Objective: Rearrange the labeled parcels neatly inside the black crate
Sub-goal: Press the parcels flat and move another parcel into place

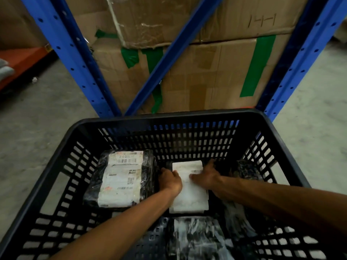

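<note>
The left hand (170,180) and right hand (205,177) are both gripping the edges of a white-labeled parcel (189,196) lying inside the black crate (169,117), beside another labeled parcel (121,178).

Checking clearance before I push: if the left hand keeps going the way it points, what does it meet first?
Probably the crate's slotted far wall. The left hand points away along the middle parcel's left edge; nothing else shows ahead, though depth is unclear.

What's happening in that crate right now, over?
Left hand and right hand both on middle parcel. Second labeled parcel lies flat beside it in black crate. Nothing blocking.
</note>
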`<state>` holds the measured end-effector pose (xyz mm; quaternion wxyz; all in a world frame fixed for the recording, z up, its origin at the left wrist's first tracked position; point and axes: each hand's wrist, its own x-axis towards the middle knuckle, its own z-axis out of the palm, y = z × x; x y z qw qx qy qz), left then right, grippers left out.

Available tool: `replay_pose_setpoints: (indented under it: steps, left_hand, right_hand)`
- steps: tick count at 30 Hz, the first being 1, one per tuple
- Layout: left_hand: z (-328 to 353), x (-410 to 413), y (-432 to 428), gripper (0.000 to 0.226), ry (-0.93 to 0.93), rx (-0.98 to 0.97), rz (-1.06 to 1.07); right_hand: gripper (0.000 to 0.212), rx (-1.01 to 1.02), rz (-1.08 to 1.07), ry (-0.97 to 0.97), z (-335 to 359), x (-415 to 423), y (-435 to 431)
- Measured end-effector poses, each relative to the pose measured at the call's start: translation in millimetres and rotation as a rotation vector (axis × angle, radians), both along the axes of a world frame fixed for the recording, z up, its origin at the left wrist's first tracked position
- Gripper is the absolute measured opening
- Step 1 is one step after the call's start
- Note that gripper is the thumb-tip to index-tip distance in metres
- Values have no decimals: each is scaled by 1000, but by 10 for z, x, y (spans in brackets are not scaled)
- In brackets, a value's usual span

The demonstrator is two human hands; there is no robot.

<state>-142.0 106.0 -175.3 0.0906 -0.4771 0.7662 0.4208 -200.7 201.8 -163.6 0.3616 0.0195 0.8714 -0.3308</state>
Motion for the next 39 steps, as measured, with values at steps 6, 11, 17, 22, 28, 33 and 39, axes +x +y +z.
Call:
replay_pose_setpoints:
  steps: [6,11,17,22,28,33,39]
  left_hand:
    - [151,49,44,54,-21,11,-34]
    - [443,498,-9,59,-17,-57,-444]
    - [591,1382,-130,93,-217,-190,-1346]
    - [576,1408,-46,109,-326,-176,-1490]
    - [473,1367,-188,85,-214,-216,-1586]
    - [457,1366,-483,58,-125,57,-1389]
    - [441,1418,-708,92,-77,517,-862]
  right_hand:
    - [101,187,213,29,385,17,-14]
    - [95,407,856,300,836,274,331]
    - [85,419,1428,494,825,893,1109]
    - [53,391,1487,400,690,928,1197]
    - [74,305,1386,197,795,853,1294]
    - [67,45,1134,1,1025,756,1223]
    - [43,-279,506,-484,1342,425,1268]
